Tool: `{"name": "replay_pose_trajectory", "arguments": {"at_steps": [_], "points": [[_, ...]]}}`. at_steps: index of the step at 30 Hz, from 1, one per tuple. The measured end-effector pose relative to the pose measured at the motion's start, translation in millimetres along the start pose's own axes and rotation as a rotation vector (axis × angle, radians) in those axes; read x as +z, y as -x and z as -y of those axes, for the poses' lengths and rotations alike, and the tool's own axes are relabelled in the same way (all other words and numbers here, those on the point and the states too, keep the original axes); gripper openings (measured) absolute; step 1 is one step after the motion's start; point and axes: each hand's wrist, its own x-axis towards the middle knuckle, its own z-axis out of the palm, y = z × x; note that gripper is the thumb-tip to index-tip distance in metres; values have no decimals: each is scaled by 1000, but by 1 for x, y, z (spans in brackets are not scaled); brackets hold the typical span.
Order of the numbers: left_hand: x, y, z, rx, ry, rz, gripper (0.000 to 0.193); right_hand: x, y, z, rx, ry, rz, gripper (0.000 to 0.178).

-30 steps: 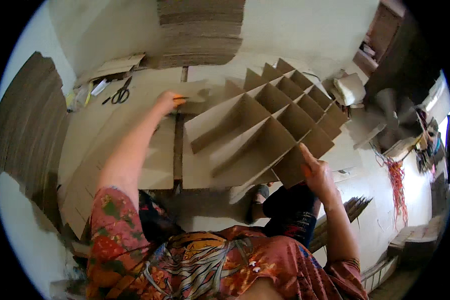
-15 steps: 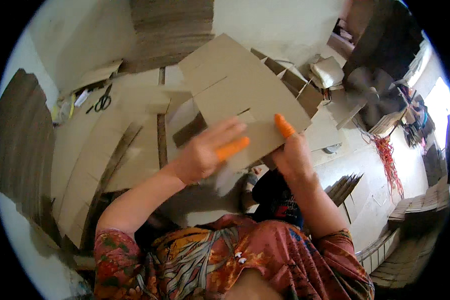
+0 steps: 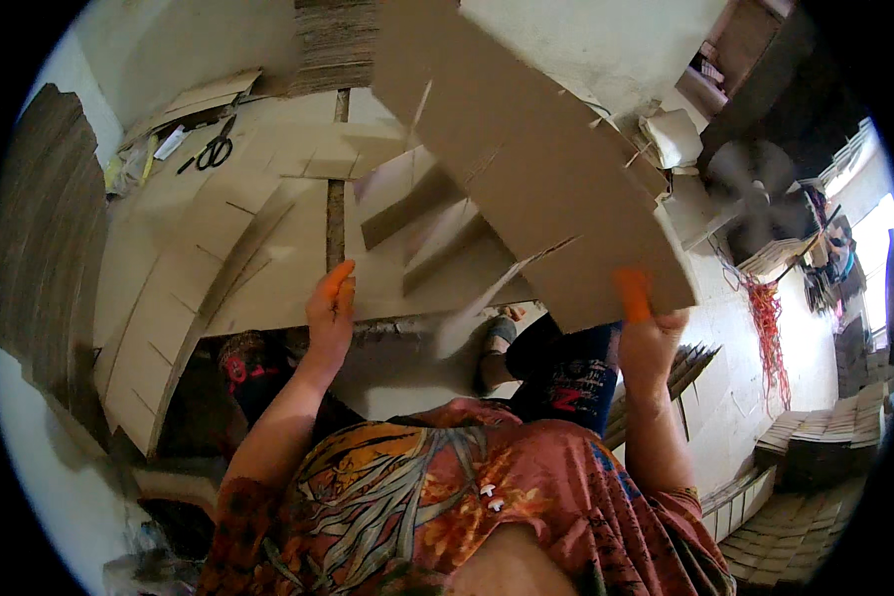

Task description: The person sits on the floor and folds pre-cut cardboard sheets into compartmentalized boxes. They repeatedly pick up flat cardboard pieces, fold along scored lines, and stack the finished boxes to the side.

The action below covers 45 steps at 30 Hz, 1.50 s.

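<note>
My right hand [image 3: 651, 333], an orange cover on one finger, grips the near right corner of a large brown slotted cardboard sheet [image 3: 526, 159]. The sheet is raised and tilted, its far end reaching the top of the view. Cardboard divider strips [image 3: 457, 248] stand at its left side; one near its lower edge is blurred. My left hand [image 3: 331, 313], also with an orange-covered fingertip, is by the table's near edge, left of those strips. Its fingers are pressed together; whatever they hold, if anything, does not show.
Long slotted cardboard strips [image 3: 184, 298] lie on the left of the table. Black scissors [image 3: 214, 152] rest at the back left. Tall cardboard stacks [image 3: 45, 238] stand at the left. A fan [image 3: 750, 189] and hanging red strings [image 3: 768, 333] are at the right, above more stacked dividers [image 3: 824, 437].
The cardboard sheet has been lifted and tilted, with my right hand moving right and nearer. My left hand has come away from the sheet to the left. The view has shifted slightly.
</note>
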Motion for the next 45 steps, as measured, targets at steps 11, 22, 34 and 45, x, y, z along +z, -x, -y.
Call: {"name": "replay_pose_trajectory", "arguments": {"at_steps": [11,22,34,45], "points": [[8,-10,34,-42,3,47,30,14,1,10,-55,121,-18,18],[10,-15,36,-119,79,29,31,11,0,10,-48,110,19,18],[14,-16,42,-82,134,27,30,10,-5,5,-42,154,109,18],[10,-13,48,-65,180,45,29,16,-11,6,11,45,140,19]]}}
